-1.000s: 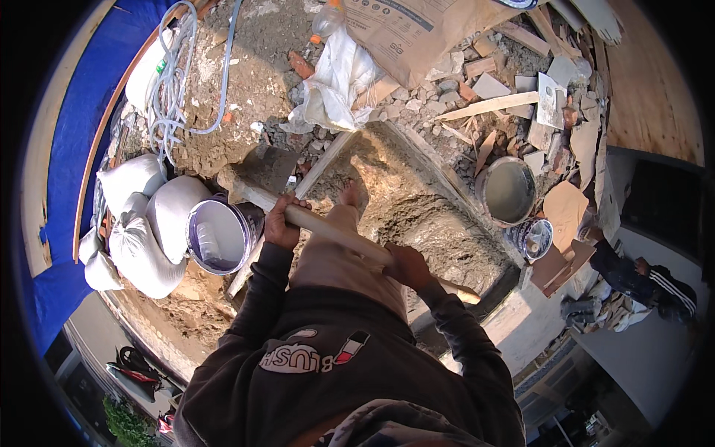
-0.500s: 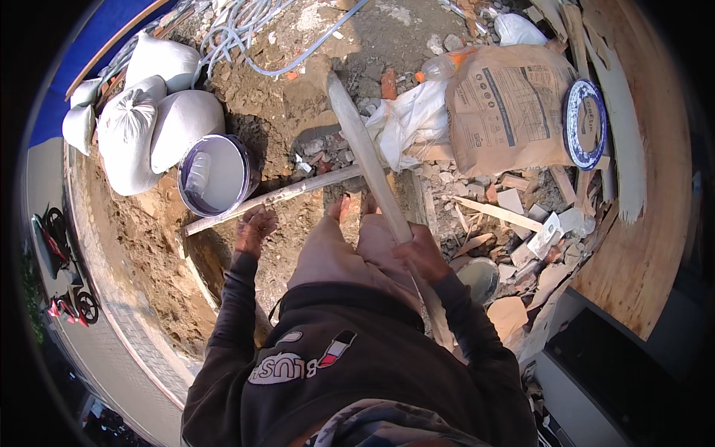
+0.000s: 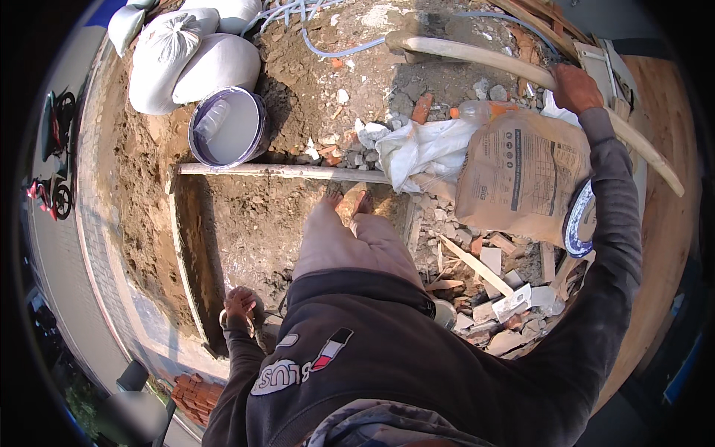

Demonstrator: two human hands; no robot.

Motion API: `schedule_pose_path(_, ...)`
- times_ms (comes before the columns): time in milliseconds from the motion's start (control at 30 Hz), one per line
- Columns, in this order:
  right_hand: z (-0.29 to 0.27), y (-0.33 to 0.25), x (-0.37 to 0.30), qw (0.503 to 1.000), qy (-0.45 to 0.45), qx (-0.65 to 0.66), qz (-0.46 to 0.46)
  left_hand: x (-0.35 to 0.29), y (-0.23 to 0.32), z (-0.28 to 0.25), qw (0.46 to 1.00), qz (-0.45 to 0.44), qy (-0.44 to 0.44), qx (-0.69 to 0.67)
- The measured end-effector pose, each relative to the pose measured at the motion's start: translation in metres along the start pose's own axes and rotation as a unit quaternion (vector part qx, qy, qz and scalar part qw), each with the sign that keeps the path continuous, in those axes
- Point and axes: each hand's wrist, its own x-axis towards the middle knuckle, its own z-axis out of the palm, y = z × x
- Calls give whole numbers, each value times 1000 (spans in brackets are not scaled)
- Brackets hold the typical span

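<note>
Perhaps risking a slip onto the brown paper sack (image 3: 521, 171) from gripping a long, pale wooden handle (image 3: 484, 54) with only the right hand (image 3: 576, 88); cannot tell the state of the left hand (image 3: 239, 302).

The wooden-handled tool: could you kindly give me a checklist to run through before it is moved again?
1. Right hand on the handle: ok, grip closed around it.
2. Left hand on the handle: not ok, well away from it.
3. Tool's far end clear of the hose: cannot tell, they look close.
4. Feet covered: not ok, bare.
5. Bucket upright: ok.
</note>
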Motion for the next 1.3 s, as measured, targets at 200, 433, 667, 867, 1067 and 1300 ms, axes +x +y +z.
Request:
schedule_pose_path(200, -16, -70, 75, 989, 2, -131, -67, -77, -72, 42, 1000, -18, -6, -12)
schedule_pose_path(433, -21, -91, 92, 972, 27, -207, -110, -106, -142, 53, 988, -16, 39, -150)
schedule_pose_path(667, 5, -90, 83, 958, 39, -257, -122, -152, -220, 45, 944, -42, 131, -300)
schedule_pose_path(867, -17, -114, 88, 953, 7, -279, -115, -177, -261, 80, 912, -64, 170, -368)
schedule_pose_path(1067, -29, -129, 89, 965, 5, -241, -106, -173, -251, 115, 889, -75, 161, -423)
schedule_pose_path(1300, 16, -143, 114, 954, -51, -256, -146, -184, -267, 145, 858, -83, 210, -460)
